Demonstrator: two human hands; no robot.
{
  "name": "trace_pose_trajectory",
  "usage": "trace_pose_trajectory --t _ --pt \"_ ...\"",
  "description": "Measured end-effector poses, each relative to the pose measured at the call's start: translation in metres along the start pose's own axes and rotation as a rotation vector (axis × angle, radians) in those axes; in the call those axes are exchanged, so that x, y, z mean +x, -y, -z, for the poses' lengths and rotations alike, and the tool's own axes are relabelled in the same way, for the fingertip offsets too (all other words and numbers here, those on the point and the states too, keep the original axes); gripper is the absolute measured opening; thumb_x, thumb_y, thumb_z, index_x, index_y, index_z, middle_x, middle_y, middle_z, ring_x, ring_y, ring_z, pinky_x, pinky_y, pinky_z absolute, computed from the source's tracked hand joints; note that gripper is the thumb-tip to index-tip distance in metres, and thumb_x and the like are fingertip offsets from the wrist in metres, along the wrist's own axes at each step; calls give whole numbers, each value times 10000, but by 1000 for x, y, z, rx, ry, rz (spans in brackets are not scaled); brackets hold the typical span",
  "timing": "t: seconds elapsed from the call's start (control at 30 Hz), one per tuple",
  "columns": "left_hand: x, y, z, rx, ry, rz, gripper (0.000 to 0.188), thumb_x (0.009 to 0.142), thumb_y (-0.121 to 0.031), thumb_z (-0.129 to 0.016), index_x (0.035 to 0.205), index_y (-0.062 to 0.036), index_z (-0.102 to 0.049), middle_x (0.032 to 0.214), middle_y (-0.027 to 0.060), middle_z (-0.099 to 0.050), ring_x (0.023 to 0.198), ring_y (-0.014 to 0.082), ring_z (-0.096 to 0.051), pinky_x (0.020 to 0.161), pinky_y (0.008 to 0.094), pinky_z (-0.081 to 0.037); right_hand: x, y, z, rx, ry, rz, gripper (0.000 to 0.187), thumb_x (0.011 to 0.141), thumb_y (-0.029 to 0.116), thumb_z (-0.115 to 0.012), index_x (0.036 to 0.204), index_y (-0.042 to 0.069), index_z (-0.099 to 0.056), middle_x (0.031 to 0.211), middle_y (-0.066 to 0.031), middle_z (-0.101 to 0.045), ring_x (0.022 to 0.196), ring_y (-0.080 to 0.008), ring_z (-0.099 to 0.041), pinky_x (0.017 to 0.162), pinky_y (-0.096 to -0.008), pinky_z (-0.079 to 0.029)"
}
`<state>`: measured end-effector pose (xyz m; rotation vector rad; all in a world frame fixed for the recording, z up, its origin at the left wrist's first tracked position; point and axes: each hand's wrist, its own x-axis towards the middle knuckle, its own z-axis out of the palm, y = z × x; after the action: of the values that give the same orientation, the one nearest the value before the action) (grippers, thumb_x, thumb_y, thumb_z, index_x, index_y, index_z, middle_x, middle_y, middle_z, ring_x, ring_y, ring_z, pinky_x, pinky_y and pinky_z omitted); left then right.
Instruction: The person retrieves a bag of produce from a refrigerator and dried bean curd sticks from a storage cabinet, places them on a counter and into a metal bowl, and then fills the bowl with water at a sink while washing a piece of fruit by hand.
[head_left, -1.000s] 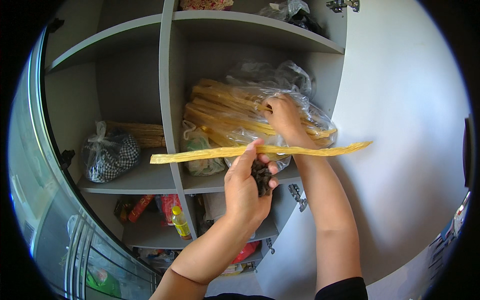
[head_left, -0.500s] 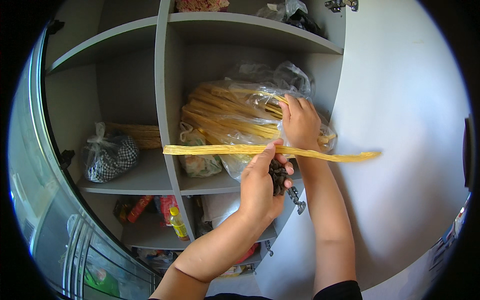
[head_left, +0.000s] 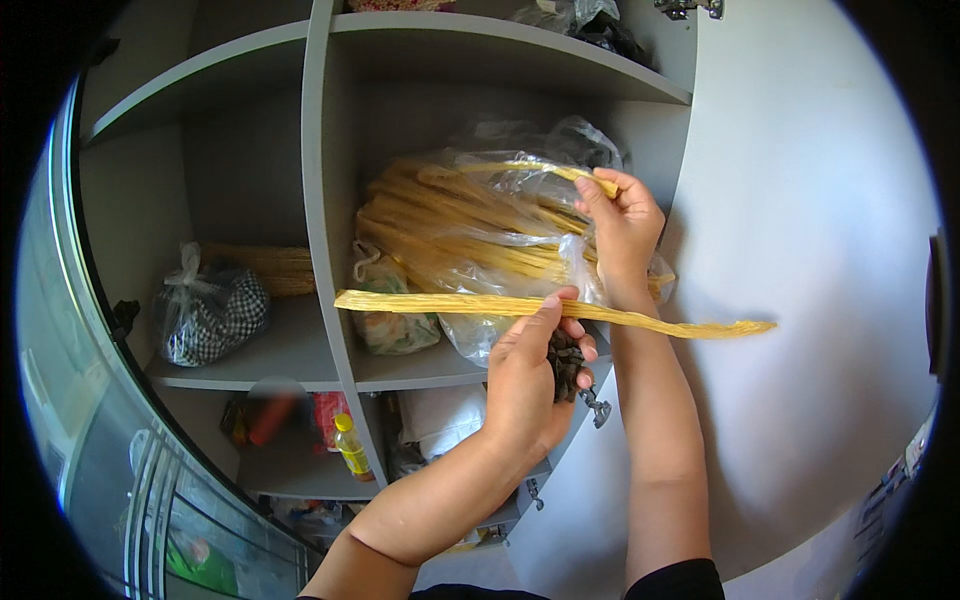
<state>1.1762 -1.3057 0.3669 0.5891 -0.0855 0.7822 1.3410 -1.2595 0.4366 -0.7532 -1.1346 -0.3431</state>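
My left hand (head_left: pixel 522 368) is closed, with a long yellow dried bean curd stick (head_left: pixel 430 303) pinched level between thumb and forefinger. Its other fingers curl around a clump of dark, wrinkled dried pieces (head_left: pixel 566 362) that look like wood ear fungus. Farther up, my right hand (head_left: pixel 628 225) pinches the end of a second bean curd stick (head_left: pixel 565 173). That stick's far part still lies inside the clear plastic bag (head_left: pixel 465 330) on the middle shelf. Many more yellow sticks (head_left: pixel 415 215) fill the bag.
Grey cabinet shelves (head_left: pixel 500 48) and an upright divider (head_left: pixel 318 190) surround the bag. A white door (head_left: pixel 800 180) stands open at right. To the left sit a knotted bag with checked cloth (head_left: pixel 212 315) and another yellow bundle (head_left: pixel 280 268). Below is a yellow-capped bottle (head_left: pixel 352 448).
My right hand has moved up and to the right, drawing the second stick partly out of the bag. My left hand, with its stick and dark clump, has shifted slightly right.
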Motion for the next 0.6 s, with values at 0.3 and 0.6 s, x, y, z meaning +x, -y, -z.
trace_pose_trajectory --t 0.3,0.6 --pt "-12 -5 -9 5 46 12 279 906 -242 -483 1096 -41 -513 747 17 -479 641 147 -487 479 246 -353 33 5 -16 359 95 34 214 796 16 -628 1001 -30 -589 850 -63 -620 727 -98 -569 694 -211 -463" --pt "-11 -4 2 -21 11 49 264 902 -236 -484 1086 -49 -519 745 13 -468 641 136 -473 465 231 -348 -19 41 25 94 -176 203 173 847 39 -575 998 -41 -550 830 -82 -613 703 -99 -577 678 -216 -479"
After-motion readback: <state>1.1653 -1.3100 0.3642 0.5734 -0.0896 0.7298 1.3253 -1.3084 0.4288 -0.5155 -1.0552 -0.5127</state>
